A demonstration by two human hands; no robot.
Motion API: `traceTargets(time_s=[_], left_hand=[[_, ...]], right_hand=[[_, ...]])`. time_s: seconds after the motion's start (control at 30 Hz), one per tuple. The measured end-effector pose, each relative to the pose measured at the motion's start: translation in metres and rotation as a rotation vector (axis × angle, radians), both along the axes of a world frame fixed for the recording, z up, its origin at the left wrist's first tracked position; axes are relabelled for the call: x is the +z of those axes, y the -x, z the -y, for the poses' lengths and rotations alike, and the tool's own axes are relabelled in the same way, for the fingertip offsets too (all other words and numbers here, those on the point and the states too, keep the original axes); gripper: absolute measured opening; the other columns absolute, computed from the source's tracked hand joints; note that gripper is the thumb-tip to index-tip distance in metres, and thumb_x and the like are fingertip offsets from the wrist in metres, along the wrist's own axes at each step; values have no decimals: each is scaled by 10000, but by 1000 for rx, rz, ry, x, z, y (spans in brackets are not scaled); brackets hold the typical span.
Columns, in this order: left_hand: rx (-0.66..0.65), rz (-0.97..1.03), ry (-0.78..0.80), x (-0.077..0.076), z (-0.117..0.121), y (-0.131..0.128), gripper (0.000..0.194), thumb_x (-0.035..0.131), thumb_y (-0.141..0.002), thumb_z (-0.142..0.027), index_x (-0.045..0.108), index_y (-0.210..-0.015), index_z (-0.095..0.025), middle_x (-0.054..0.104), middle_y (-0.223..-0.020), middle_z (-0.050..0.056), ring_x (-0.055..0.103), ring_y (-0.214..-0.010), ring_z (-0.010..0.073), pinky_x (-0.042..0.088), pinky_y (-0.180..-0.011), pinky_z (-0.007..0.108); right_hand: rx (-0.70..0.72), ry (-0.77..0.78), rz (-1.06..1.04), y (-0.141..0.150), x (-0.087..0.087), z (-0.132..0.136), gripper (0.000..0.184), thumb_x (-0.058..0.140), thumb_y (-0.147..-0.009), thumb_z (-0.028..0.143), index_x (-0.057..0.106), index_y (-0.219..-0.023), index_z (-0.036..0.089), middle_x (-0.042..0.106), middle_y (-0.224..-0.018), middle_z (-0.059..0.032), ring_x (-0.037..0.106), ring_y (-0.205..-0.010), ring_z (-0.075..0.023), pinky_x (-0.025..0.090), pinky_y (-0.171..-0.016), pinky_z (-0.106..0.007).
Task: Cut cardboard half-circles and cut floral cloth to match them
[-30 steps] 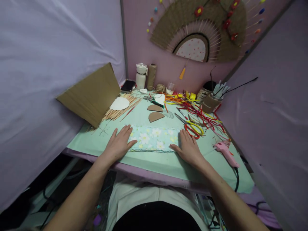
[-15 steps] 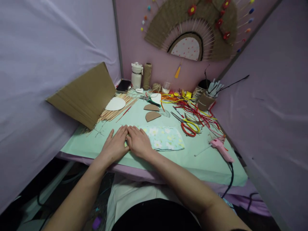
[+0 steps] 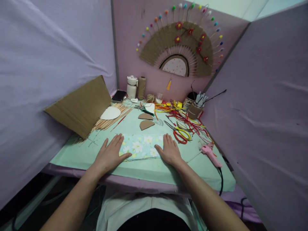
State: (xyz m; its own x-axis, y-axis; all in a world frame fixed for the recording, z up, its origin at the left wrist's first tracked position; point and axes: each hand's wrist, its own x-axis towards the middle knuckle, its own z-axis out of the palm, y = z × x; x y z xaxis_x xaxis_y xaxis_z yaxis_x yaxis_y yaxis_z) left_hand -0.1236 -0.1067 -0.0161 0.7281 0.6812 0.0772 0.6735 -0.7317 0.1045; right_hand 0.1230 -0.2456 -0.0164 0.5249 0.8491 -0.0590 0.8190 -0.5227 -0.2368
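Observation:
A folded piece of floral cloth [image 3: 139, 146], light blue with white flowers, lies flat near the table's front edge. My left hand [image 3: 110, 152] rests on its left end, fingers stretched out and thumb spread over the fabric. On the right end my right hand [image 3: 170, 149] lies flat, its thumb pointing inward. Neither hand grips anything. Just beyond the cloth are two brown half-round cardboard pieces [image 3: 147, 124] and a clear protractor [image 3: 158, 121]. Scissors with red and yellow handles [image 3: 180, 136] lie close to my right fingertips.
A pink glue gun [image 3: 211, 155] with a black cord lies at the right. Thin wooden sticks [image 3: 106, 124] and a leaning cardboard sheet [image 3: 81, 106] occupy the left. Pipe cleaners [image 3: 190, 120], pliers [image 3: 145, 110], a white bottle [image 3: 132, 86] and a decorated fan [image 3: 178, 48] are at the back.
My right hand has slid from beside my left hand to the cloth's right end, uncovering the middle. My left hand has shifted slightly left. The view has tilted up, showing more of the fan.

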Motion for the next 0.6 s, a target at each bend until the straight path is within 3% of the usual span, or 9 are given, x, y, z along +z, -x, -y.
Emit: traceTargets(time_s=[0.2, 0.33, 0.4, 0.6], left_hand=[[-7, 30, 27, 13, -4, -2, 715, 485, -842, -572, 437, -1405, -134, 380, -1507, 166, 324, -1402, 316, 227, -1124, 514], [-16, 64, 65, 36, -26, -14, 459, 496, -867, -428, 579, -1221, -147, 584, -1299, 179, 562, -1170, 304, 422, -960, 423], [12, 21, 52, 45, -40, -25, 396, 540, -829, -312, 594, -1188, -156, 607, -1247, 174, 567, -1148, 312, 427, -934, 431], [79, -225, 138, 57, -65, -47, 318, 677, -696, -324, 665, -994, -213, 693, -1085, 148, 596, -1069, 348, 449, -854, 455]], right_hand=[[-38, 10, -14, -21, 2, 13, 864, 399, -891, 600, 238, -1489, -2, 191, -1571, -205, 163, -1462, -309, 164, -1173, -447], [-38, -136, -22, -27, 13, 8, 766, 526, -866, 465, 314, -1446, 12, 372, -1489, -229, 358, -1381, -310, 301, -1113, -400], [-95, -161, 5, -32, 20, 5, 721, 602, -821, 397, 384, -1394, 17, 469, -1405, -237, 452, -1304, -318, 365, -1056, -380], [-195, 22, -112, -51, 25, -9, 535, 705, -717, 451, 599, -1104, 97, 658, -1117, -182, 622, -1035, -307, 465, -782, -343]])
